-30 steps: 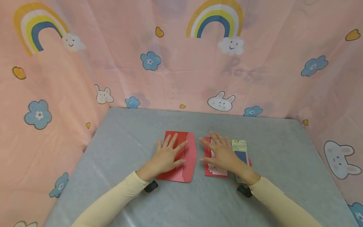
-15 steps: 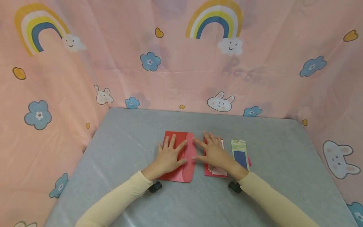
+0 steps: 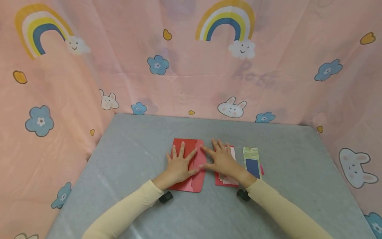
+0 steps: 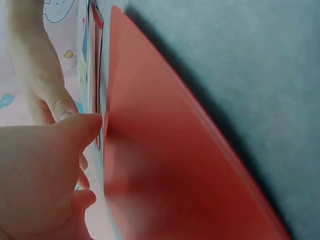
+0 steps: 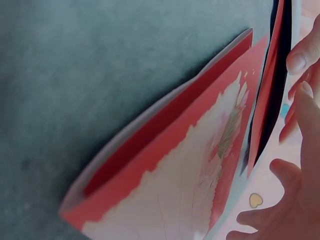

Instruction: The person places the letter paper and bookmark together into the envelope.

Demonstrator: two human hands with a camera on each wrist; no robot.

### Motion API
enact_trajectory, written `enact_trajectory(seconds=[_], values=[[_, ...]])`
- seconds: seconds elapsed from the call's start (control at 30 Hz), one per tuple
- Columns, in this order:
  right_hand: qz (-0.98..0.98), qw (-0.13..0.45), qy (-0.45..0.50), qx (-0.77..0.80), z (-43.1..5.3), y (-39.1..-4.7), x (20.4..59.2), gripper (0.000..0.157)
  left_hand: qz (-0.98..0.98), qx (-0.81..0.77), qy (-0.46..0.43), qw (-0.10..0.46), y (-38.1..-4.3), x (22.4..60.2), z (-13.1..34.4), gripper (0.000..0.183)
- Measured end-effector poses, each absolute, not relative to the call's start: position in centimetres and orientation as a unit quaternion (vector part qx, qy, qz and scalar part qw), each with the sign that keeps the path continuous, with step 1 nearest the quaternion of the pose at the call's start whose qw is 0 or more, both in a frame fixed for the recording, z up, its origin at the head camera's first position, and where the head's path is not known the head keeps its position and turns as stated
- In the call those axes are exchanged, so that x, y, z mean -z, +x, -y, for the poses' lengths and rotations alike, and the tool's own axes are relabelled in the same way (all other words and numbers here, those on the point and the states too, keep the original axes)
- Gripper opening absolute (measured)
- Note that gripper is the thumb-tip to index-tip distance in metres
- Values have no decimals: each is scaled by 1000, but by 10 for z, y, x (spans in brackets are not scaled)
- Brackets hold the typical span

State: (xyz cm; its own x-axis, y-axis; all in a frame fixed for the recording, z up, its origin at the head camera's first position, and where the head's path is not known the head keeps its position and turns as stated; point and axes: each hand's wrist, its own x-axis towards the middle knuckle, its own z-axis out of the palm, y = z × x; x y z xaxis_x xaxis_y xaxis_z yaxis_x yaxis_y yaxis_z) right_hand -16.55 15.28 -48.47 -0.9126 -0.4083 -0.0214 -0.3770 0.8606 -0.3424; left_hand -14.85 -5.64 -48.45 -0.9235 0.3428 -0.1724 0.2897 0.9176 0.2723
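Observation:
A red envelope [image 3: 186, 184] lies on the grey table, its lighter flap [image 3: 198, 181] unfolded to the right. Over it my left hand [image 3: 178, 168] is spread, fingers apart; whether it touches the paper I cannot tell. My right hand [image 3: 225, 162] spreads above a folded red card [image 3: 229, 179], its thumb and forefinger reaching over the flap's edge. In the right wrist view the card [image 5: 165, 185] stands slightly ajar, with a pale, ragged-edged panel and a flower motif. Both thumbs come close together near the flap. Neither hand holds anything.
To the right of the card lies a pale green tag-like strip [image 3: 251, 154] with a dark blue rectangle, and something pink [image 3: 262, 169] shows beside it. A pink patterned cloth [image 3: 191, 79] hangs behind and beside the table [image 3: 134, 139].
My right hand has moved left from above the strip and card towards the envelope flap. The left hand has shifted slightly right. Envelope and card stay in place.

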Motion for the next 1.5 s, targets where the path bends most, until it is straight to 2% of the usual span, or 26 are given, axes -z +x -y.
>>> enact_trajectory(seconds=[0.6, 1.0, 1.5], values=[[-964, 46, -208, 156, -145, -167, 488, 83, -978, -105, 158, 83, -147, 488, 52, 82], [-962, 52, -217, 159, -139, -165, 488, 80, -978, -112, 145, 101, -150, 488, 52, 81], [-964, 63, -209, 155, -135, -168, 493, 80, -978, -99, 150, 101, -149, 479, 53, 66]])
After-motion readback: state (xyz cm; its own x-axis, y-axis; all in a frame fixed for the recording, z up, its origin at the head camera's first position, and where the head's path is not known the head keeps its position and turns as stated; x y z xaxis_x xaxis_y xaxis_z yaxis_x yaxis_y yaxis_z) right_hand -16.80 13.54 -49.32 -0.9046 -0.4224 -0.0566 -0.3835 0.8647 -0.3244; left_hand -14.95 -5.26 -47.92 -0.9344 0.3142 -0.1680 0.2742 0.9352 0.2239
